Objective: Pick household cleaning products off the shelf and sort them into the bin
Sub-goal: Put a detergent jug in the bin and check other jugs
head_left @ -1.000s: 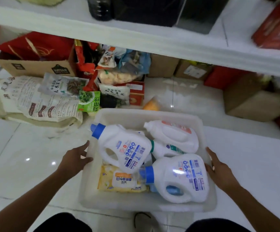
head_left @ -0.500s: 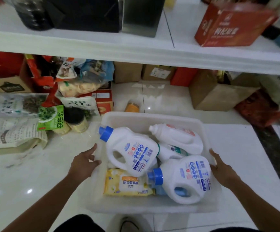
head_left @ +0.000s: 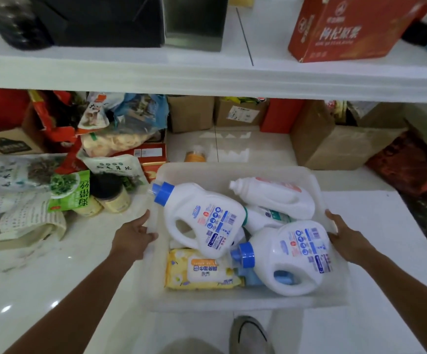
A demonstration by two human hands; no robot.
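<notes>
1. Food packets (head_left: pixel 15 175) and two black-lidded jars (head_left: pixel 110 198) are crowded on the pale floor at far left; a strip of bare floor is left between them and the bin.
2. The left hand (head_left: pixel 133 241) is clamped on the left wall of the translucent bin (head_left: pixel 232 172); the thumb is hooked over the rim and the fingers are laid against the outside.
3. Inside the bin, all lying down, are seen: a left jug (head_left: pixel 202 215) whose blue cap pokes over the left rim; a yellow wipes pack (head_left: pixel 202 272) at the near left; a white bottle (head_left: pixel 276 198) at the back; a right jug (head_left: pixel 296 256) pressed to the right wall; an orange-lidded jar (head_left: pixel 195 155) is set just beyond the far rim.
4. The right hand (head_left: pixel 345 241) is curled round the right rim and grips it.
5. Bare floor is left open right of the bin; a cardboard box (head_left: pixel 335 146) is placed past its far right corner, under the white shelf edge (head_left: pixel 207 80).
</notes>
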